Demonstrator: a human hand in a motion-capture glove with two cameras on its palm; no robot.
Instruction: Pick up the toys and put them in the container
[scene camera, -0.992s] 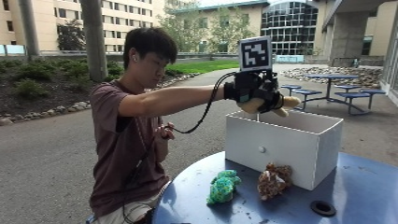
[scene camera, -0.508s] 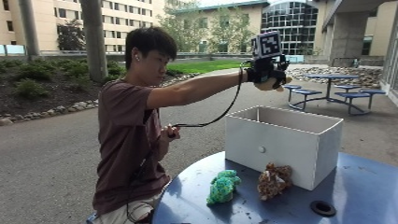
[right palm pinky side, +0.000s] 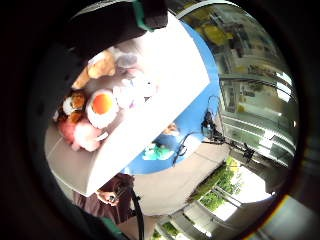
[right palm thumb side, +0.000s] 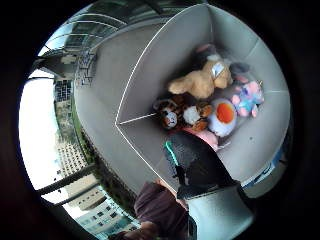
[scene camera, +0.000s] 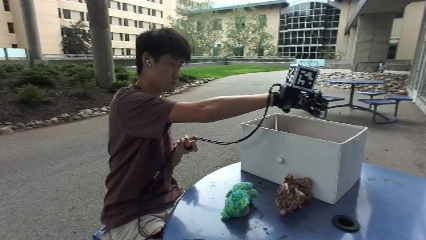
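White container (scene camera: 303, 155) on the blue table (scene camera: 373, 210), already holding several plush toys (right palm thumb side: 200, 80). Gloved right hand (scene camera: 303, 100) above it, fingers relaxed, empty. Next, better to lower toward the green toy (scene camera: 238, 200) or brown toy (scene camera: 293, 192) just beside the container front.

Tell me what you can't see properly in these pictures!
- Toys in the white box: in the outside view its walls hide them.
- Brown toy: outside view, too lumpy and small to say what animal it is.
- Green toy: palm view shows only a small blur beside the box.
- Gloved right hand: outside view, fingers too small and dark to tell curled or straight.
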